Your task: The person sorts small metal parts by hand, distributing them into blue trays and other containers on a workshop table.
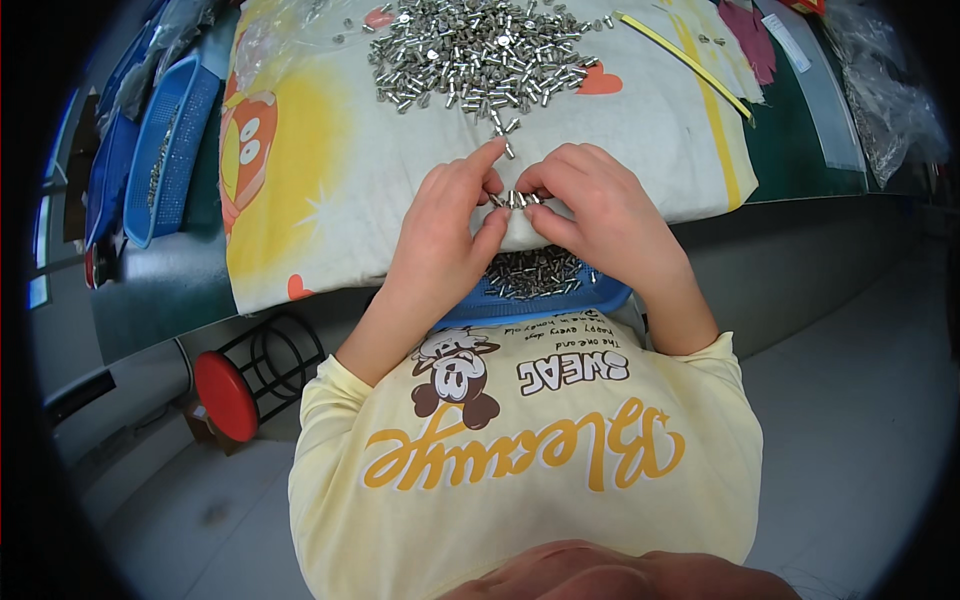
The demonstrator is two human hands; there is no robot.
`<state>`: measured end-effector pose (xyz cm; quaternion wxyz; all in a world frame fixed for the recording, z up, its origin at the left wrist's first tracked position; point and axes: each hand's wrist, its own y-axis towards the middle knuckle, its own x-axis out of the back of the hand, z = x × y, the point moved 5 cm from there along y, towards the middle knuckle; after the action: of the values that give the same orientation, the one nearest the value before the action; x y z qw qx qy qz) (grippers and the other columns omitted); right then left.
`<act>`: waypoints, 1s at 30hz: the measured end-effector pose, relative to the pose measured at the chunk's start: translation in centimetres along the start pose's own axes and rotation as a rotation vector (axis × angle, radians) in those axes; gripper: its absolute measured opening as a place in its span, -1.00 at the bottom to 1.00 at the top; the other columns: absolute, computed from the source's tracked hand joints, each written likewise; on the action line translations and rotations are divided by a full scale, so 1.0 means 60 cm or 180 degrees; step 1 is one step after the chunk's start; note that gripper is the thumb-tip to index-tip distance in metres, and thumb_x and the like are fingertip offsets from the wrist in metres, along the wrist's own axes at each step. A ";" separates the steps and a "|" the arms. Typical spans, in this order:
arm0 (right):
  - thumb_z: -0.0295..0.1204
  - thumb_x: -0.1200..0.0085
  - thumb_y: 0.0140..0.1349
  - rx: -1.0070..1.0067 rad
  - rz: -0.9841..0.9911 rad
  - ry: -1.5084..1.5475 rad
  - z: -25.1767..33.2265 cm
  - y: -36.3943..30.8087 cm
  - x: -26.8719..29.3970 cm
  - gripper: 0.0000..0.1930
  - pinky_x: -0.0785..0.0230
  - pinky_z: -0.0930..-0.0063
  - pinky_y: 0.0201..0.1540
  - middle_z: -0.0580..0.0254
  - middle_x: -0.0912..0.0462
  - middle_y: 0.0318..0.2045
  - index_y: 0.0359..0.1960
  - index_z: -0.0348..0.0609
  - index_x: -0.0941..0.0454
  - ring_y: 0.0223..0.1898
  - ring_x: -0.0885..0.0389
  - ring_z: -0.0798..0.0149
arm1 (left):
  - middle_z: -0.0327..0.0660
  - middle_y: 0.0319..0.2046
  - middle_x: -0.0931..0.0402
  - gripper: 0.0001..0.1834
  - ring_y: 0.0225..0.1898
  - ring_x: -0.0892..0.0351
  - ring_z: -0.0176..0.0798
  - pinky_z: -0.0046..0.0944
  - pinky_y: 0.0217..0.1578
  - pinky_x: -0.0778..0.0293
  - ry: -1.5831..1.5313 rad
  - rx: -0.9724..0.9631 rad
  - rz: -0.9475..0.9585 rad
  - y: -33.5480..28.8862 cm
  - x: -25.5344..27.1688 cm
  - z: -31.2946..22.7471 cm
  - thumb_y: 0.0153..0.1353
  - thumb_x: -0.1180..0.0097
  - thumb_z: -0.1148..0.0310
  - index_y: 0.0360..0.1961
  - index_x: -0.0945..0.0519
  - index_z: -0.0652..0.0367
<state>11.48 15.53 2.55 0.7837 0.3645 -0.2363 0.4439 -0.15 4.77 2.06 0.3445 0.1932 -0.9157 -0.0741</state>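
Observation:
Both of my hands meet near the front edge of the cloth-covered table. A short row of small silvery metal fasteners with flat heads sits between them. My right hand pinches the row between thumb and fingers. My left hand closes on its other end, its index finger reaching past toward a few loose fasteners. Beyond the hands, a large heap of the same fasteners lies on the cloth. Below my hands, a blue basket at the table edge holds many more metal pieces.
A printed cloth covers the green table. Another blue basket stands at the left. A yellow strip lies at the far right, near clear plastic bags. A red-topped stool is on the floor at left.

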 end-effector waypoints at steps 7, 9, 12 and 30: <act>-0.52 -0.23 0.02 0.0040 -0.0011 -0.0007 0.000 -0.002 -0.001 -0.79 -0.41 0.21 -0.15 0.18 -0.51 -0.36 -0.27 -0.14 -0.55 -0.27 -0.52 0.06 | -0.12 -0.25 -0.51 -0.35 -0.18 -0.50 -0.06 -0.10 -0.13 -0.46 0.0036 -0.0142 0.0013 0.003 -0.006 0.002 0.05 -0.25 0.61 0.23 -0.41 0.24; -0.52 -0.24 0.02 0.0004 0.0010 0.0000 0.001 -0.005 0.000 -0.79 -0.41 0.21 -0.14 0.18 -0.52 -0.36 -0.27 -0.14 -0.55 -0.26 -0.53 0.06 | -0.21 -0.19 -0.49 -0.29 -0.18 -0.46 -0.24 -0.28 -0.09 -0.46 0.0104 -0.0041 0.0120 0.002 -0.006 0.007 0.08 -0.25 0.65 0.31 -0.39 0.15; -0.52 -0.25 0.02 0.0023 -0.0024 0.0050 0.003 -0.003 -0.002 -0.77 -0.42 0.21 -0.14 0.19 -0.53 -0.36 -0.25 -0.14 -0.55 -0.26 -0.53 0.06 | -0.21 -0.19 -0.49 -0.29 -0.18 -0.47 -0.26 -0.30 -0.09 -0.46 -0.0058 -0.0014 0.0167 0.001 -0.004 0.009 0.09 -0.25 0.66 0.31 -0.39 0.16; -0.52 -0.27 0.07 -0.0169 -0.0013 0.0128 -0.003 -0.005 0.008 -0.72 -0.42 0.30 -0.15 0.24 -0.56 -0.37 -0.15 -0.11 -0.58 -0.27 -0.56 0.17 | -0.15 -0.21 -0.53 -0.37 -0.21 -0.52 -0.16 -0.20 -0.14 -0.51 -0.0191 0.0136 0.0219 0.006 0.005 0.004 0.09 -0.26 0.58 0.24 -0.42 0.19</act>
<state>12.02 15.82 2.67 0.7986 0.3350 -0.2314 0.4432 -0.63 4.96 2.17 0.3150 0.1666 -0.9331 -0.0484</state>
